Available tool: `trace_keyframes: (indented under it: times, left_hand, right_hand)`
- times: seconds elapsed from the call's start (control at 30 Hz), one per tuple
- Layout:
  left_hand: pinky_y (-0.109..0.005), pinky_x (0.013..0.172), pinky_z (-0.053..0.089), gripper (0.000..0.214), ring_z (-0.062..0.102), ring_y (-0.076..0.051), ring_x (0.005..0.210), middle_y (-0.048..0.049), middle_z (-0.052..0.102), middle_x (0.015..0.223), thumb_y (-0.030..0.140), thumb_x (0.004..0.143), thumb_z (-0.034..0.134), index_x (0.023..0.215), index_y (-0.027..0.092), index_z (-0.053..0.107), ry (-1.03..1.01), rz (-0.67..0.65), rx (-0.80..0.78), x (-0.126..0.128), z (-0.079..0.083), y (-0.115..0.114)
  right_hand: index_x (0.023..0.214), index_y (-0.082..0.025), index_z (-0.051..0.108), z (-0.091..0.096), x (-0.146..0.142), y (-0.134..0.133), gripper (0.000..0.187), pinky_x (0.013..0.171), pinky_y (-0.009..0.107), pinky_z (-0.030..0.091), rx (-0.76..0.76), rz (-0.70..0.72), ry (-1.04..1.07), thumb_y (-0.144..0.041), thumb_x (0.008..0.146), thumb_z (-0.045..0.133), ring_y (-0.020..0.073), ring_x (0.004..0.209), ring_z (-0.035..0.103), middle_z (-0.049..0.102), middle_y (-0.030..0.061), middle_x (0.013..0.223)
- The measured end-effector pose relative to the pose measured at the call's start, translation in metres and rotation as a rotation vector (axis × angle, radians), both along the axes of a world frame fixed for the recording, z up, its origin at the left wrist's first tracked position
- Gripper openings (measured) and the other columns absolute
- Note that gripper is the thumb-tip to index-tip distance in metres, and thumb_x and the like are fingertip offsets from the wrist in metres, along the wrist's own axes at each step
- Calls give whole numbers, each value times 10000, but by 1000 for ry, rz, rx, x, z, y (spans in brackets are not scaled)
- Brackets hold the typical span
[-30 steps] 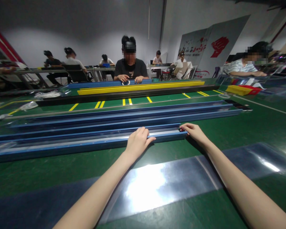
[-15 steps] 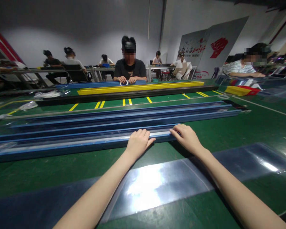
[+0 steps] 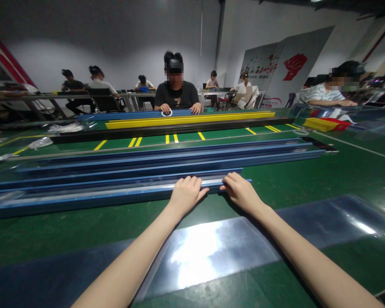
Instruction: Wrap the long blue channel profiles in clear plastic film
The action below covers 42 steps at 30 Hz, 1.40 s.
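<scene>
A long blue channel strip (image 3: 83, 202) lies across the near part of the green table, with a whitish strip (image 3: 144, 189) running along its inside. My left hand (image 3: 186, 193) rests over this channel near its right end, fingers curled across the near wall and thumb pointing right. Just to the right, my right hand (image 3: 242, 191) grips the same channel with bent fingers at the near wall. Its fingertips are partly hidden. Beyond its knuckles the channel's right end sticks out. Under my forearms lies a clear plastic sheet (image 3: 199, 248), flat and shiny.
More blue channels (image 3: 269, 157) lie parallel behind, with a dark flat object (image 3: 324, 147) at their right end. Farther off are a yellow strip (image 3: 192, 121) and a black strip (image 3: 167, 130). A co-worker (image 3: 176, 94) sits opposite; a yellow tray (image 3: 319, 124) stands at the right.
My right hand has slid left along the channel, closer to my left hand, uncovering the channel's right end. My left hand stays in place. The co-worker's hands opposite have moved apart.
</scene>
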<state>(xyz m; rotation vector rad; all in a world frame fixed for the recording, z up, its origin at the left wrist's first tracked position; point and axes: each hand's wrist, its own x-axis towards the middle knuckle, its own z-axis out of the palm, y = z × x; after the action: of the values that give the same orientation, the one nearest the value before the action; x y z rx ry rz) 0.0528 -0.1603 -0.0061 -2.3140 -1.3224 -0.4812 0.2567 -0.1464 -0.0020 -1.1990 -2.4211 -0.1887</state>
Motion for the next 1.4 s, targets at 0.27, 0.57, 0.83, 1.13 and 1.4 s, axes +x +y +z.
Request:
trace_keyframes:
  times: [0.27,0.57,0.83,1.13,1.4]
  left_hand:
    - [-302,594,301,295,525,-190,703,-47,586,724,431,842,431,784,159,529,-5,-4,38,-1,-2,1]
    - [-306,628,296,275,511,-192,728,-47,584,755,421,834,455,806,159,533,-4,2,69,-3,-2,0]
    - [-318,653,298,314,507,-208,767,-56,588,793,457,798,500,833,149,548,-7,67,70,-3,1,-2]
    - [-320,630,288,349,508,-211,753,-63,584,764,492,802,469,759,158,564,-25,112,61,-3,-1,-2]
    - [-322,632,284,336,509,-211,760,-59,590,771,485,796,486,757,161,567,-31,115,72,-2,-2,-2]
  right_hand:
    - [741,-182,494,7,0,0,171,647,261,340,43,8,-111,-216,865,382,174,747,466,525,54,756]
    - [721,-189,502,18,24,6,131,595,242,327,1,-92,-202,-229,832,446,157,736,507,546,33,761]
    - [696,-199,523,18,61,12,139,554,238,316,-15,-212,-203,-252,803,453,156,713,527,565,30,754]
    - [729,-200,563,22,60,8,201,529,244,299,41,-269,-269,-353,802,455,165,734,549,603,35,787]
    - [753,-177,546,14,32,5,372,613,264,325,159,-177,-297,-492,847,373,179,726,542,603,61,757]
